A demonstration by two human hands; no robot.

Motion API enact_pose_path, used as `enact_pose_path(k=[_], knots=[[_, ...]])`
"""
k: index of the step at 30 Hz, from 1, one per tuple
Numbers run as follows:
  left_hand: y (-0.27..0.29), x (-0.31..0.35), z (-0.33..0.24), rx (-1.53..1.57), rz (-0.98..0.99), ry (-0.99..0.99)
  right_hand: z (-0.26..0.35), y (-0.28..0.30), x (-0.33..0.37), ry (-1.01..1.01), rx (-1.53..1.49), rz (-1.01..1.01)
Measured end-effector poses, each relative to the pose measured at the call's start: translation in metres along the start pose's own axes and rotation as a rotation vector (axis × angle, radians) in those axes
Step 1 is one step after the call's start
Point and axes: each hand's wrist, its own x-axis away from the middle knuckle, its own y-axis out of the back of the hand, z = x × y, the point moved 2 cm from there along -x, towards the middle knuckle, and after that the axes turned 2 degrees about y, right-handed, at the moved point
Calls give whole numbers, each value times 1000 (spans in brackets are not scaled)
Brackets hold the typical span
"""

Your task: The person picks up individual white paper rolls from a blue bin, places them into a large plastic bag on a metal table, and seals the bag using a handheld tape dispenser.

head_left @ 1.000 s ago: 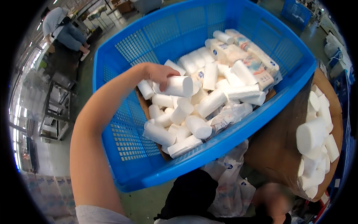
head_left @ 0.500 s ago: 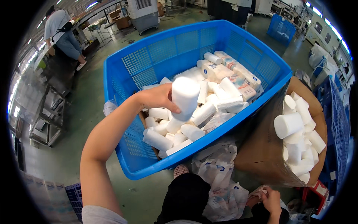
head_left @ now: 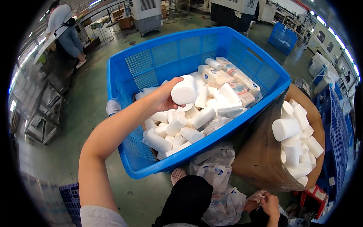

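My left hand [head_left: 171, 94] is closed around a white paper roll [head_left: 184, 90], held over the near-middle of a large blue plastic basket [head_left: 130, 166]. One round end of that roll is turned toward me. Below it in the basket lie many loose white rolls [head_left: 203, 116] in a jumble. Printed plastic packs of rolls [head_left: 236, 81] sit against the basket's far right side. My right hand [head_left: 270, 206] is low at the right, by my knee and a pink shoe [head_left: 254, 197]. Its fingers are curled, and whatever they may hold is hidden.
A tall cardboard box [head_left: 261, 159], heaped with more white rolls [head_left: 298, 142], leans against the basket's right side. Crumpled printed plastic bags [head_left: 223, 200] lie by my legs. A red stool [head_left: 315, 200] stands behind the box. A person [head_left: 66, 30] works at a bench far left.
My left hand has turned the roll from nearly upright to tilted, and it sits slightly lower over the basket. The whole view has shifted a little. My right hand remains by my knee.
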Motion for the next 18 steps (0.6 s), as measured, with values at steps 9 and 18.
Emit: enact_pose_path(k=[9, 18], knots=[[3, -2, -2, 77, -43, -70, 3, 2, 5, 41, 11, -5], [60, -64, 77, -1492, 41, 93, 3, -2, 7, 67, 7, 15]])
